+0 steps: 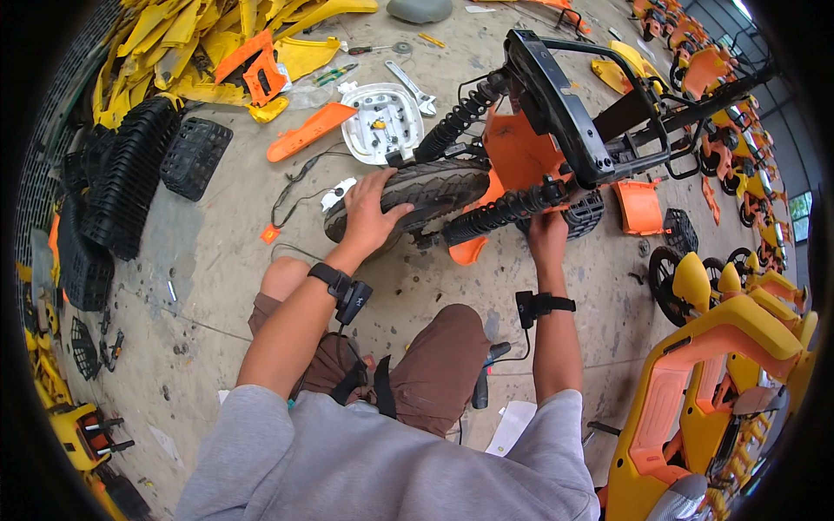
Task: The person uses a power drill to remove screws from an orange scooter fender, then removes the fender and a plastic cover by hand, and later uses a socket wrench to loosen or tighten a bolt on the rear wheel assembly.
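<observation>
A scooter frame of black tubing with orange body panels lies tipped in front of me, with two coil-spring shocks and a black tyre. My left hand grips the top of the tyre, fingers curled over it and thumb apart. My right hand is closed beneath the lower shock, beside a black slotted part; what its fingers hold is hidden. A white housing with small parts lies beyond the tyre, near loose wires.
Yellow panels are piled at back left, above stacked black plastic parts. An orange strip, adjustable wrench and orange cover lie on the concrete floor. Yellow scooter bodies crowd the right; a power tool lies by my right knee.
</observation>
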The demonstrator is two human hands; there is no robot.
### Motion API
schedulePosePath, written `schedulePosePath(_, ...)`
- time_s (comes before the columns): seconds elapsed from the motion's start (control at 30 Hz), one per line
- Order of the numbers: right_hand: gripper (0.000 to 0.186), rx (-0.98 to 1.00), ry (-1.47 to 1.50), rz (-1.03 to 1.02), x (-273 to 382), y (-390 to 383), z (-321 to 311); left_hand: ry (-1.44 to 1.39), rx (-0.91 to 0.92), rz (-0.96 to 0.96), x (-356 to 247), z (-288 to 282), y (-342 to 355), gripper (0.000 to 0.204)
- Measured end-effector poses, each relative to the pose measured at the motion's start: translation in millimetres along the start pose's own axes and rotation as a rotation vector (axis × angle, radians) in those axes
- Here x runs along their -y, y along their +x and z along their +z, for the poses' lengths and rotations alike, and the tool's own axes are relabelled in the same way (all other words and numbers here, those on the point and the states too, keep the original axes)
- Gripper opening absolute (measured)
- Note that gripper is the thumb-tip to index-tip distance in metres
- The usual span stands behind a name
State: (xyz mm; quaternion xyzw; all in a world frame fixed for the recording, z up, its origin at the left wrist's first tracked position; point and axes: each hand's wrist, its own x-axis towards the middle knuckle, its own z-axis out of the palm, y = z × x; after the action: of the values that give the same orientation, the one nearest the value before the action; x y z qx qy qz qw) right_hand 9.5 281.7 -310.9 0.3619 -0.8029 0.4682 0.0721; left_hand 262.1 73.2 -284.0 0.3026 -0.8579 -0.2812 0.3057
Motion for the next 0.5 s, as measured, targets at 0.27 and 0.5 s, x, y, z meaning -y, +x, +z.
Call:
schedulePosePath(0.27,0.025,0.021,-0.219,-0.131,-1,12,16,0.033,0.018,0.009,1,1,-2,0.06)
schedulePosePath(0.5,0.034,0.061,-0.243,-0.039,3,14,26,0.062,-0.023,0.034,5,3,-3,0.056)
